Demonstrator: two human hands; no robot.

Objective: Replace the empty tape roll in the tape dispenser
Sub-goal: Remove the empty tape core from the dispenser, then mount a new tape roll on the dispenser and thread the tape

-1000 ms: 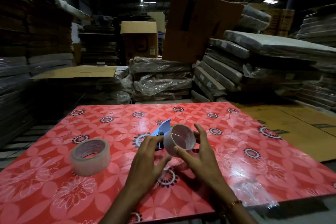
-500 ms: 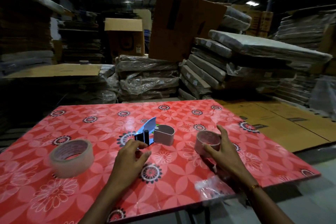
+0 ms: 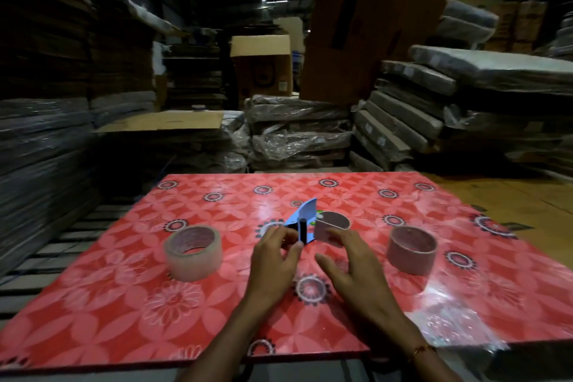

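Observation:
A small blue tape dispenser with a black roller and a curved metal hub stands in the middle of the red flowered table. My left hand pinches its near end with curled fingers. My right hand lies with spread, straight fingers, its tips touching the dispenser's curved hub. The empty cardboard tape core stands alone on the table to the right of my right hand. A full roll of clear tape lies flat to the left of my left hand.
Crumpled clear plastic lies at the table's near right corner. Wrapped flat stacks and cardboard boxes stand behind the table. Flat cardboard covers the floor on the right.
My right hand carried the empty core off the dispenser, set it down on the right, let go and came back to the dispenser. My left hand kept its hold.

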